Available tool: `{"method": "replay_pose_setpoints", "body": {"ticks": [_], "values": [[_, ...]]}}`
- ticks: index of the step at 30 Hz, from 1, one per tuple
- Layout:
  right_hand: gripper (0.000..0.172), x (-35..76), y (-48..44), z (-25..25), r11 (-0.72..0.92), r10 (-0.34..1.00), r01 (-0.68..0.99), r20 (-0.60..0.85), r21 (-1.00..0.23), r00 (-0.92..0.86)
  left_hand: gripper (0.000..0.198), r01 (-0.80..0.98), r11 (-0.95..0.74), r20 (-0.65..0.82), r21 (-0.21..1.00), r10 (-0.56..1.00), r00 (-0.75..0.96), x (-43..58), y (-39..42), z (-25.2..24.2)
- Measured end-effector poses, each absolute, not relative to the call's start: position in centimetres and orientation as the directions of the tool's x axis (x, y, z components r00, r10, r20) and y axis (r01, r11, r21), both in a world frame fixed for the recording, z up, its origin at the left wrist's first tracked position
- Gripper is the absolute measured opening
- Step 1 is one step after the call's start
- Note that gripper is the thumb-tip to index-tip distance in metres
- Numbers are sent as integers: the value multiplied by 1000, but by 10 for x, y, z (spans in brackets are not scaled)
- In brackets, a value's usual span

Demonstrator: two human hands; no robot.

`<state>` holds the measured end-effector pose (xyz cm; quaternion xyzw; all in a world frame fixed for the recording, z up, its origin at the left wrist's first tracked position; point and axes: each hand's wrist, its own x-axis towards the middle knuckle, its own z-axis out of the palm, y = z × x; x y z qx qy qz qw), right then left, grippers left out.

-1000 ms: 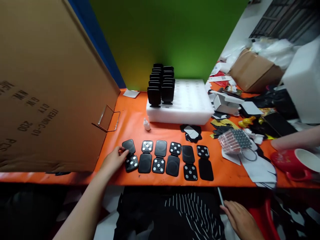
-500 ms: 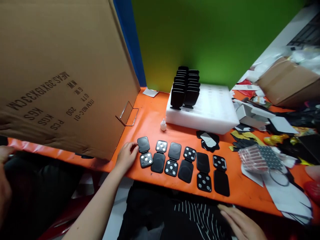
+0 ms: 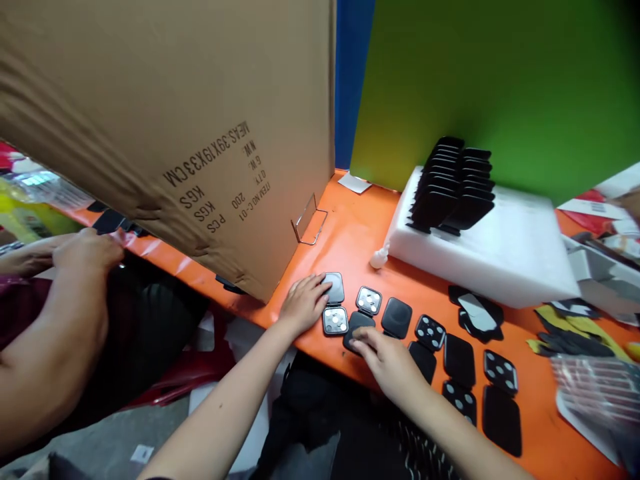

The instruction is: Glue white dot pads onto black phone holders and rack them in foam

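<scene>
Several hinged black two-plate pieces lie opened flat in a row, each with one plain plate and one dotted plate. My left hand is at the leftmost piece, its fingers and thumb closed at the left edge of the plain glossy plate. Below that plate lies its dotted half. My right hand hovers over or touches the second piece's plain plate, thumb and forefinger pinched together. Whatever sits between those fingertips is too small to make out. Its forearm partly covers the lower plates further right.
Upright black plates stand in a white foam block. A small white dropper bottle, bent wire stand and loose black pieces are nearby. A tall carton stands left; another person's arm is beyond it.
My right hand has come up from the lap to the second piece. My left fingers have moved further over the leftmost plate. The view has swung left.
</scene>
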<state>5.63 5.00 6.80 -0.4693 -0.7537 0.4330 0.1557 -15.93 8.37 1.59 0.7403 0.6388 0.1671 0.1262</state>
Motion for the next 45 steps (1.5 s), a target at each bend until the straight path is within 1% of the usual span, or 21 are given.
{"method": "replay_pose_setpoints", "body": {"ticks": [2, 4, 7, 10, 11, 14, 18, 23, 27, 31, 36, 41, 43, 45], "values": [[18, 47, 53, 61, 294, 849, 597, -83, -746, -522, 35, 903, -143, 90, 405, 989, 117, -159, 83, 16], [18, 36, 54, 53, 443, 820, 589, 40, -676, -571, 35, 900, -134, 93, 414, 990, 105, -159, 83, 16], [18, 19, 54, 40, 607, 772, 616, 190, -503, -606, 34, 894, -134, 97, 427, 990, 102, -158, 83, 15], [19, 7, 53, 28, 677, 736, 676, 259, -293, -625, 34, 889, -133, 99, 438, 990, 99, -158, 83, 16], [19, 5, 52, 25, 689, 724, 684, 274, -239, -633, 34, 888, -133, 100, 441, 990, 99, -158, 83, 16], [20, 4, 48, 19, 709, 698, 687, 295, -160, -652, 33, 890, -137, 111, 435, 989, 98, -158, 83, 17], [20, 10, 43, 17, 723, 684, 674, 297, -153, -666, 33, 894, -140, 118, 426, 988, 98, -159, 83, 15], [35, 9, 38, 23, 678, 735, 710, 197, -191, -649, 33, 891, -145, 122, 430, 987, 102, -159, 84, 13], [34, 3, 33, 29, 635, 772, 739, 153, -226, -616, 33, 885, -137, 117, 445, 989, 95, -159, 84, 15], [34, 1, 31, 32, 593, 805, 775, 128, -219, -579, 32, 884, -144, 113, 445, 988, 104, -158, 84, 17], [33, 1, 29, 31, 598, 801, 770, 148, -223, -580, 32, 892, -129, 103, 433, 990, 93, -158, 85, 17], [22, 19, 14, 47, 666, 745, 678, 235, -310, -624, 33, 906, -136, 97, 402, 990, 105, -159, 85, 17], [24, 39, 15, 57, 648, 756, 668, 208, -365, -620, 33, 902, -145, 99, 407, 988, 115, -159, 85, 16], [25, 69, 28, 63, 573, 811, 715, 153, -401, -564, 33, 894, -145, 99, 423, 989, 113, -160, 86, 16]]}}
